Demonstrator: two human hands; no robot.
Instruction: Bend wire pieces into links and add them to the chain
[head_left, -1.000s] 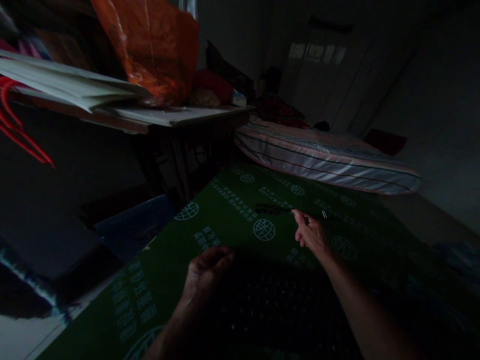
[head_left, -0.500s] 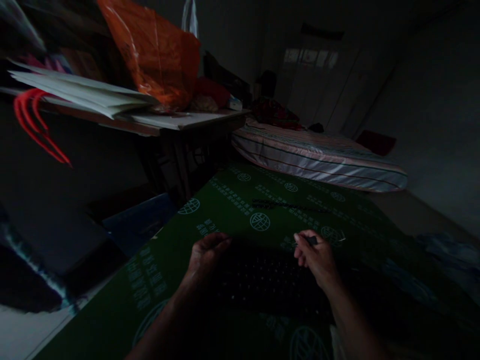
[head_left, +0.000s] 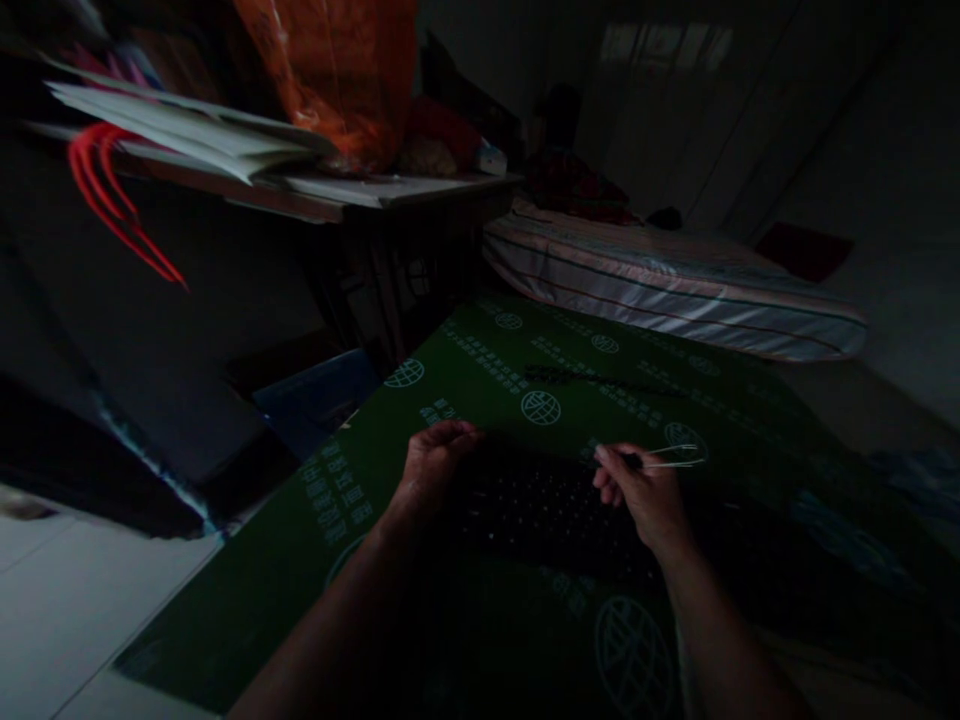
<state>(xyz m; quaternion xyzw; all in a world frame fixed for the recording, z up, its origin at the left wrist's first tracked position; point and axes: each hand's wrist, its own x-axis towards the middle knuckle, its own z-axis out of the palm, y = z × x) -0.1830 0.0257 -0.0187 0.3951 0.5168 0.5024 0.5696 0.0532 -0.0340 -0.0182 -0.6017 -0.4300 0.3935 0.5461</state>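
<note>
The room is very dim. My left hand (head_left: pixel 433 468) curls closed on the left edge of a dark dotted piece of cloth (head_left: pixel 547 510) lying on a green printed sheet (head_left: pixel 465 390). My right hand (head_left: pixel 641 492) hovers over the cloth's right side, fingers pinched on a thin pale strand or wire (head_left: pixel 675 461) that sticks out to the right. A dark slender item (head_left: pixel 600 380) lies on the green sheet beyond both hands.
A table (head_left: pixel 352 192) at upper left carries stacked paper (head_left: pixel 180 125) and an orange plastic bag (head_left: pixel 337 70); red cords (head_left: pixel 120 215) hang from it. A striped mattress (head_left: pixel 675 295) lies behind the sheet. A blue box (head_left: pixel 315 395) sits under the table. Pale floor (head_left: pixel 67 600) at lower left.
My right hand drew back from the dark item on the sheet toward the cloth, now pinching a thin pale strand. The view tilted down slightly. My left hand stayed on the cloth edge.
</note>
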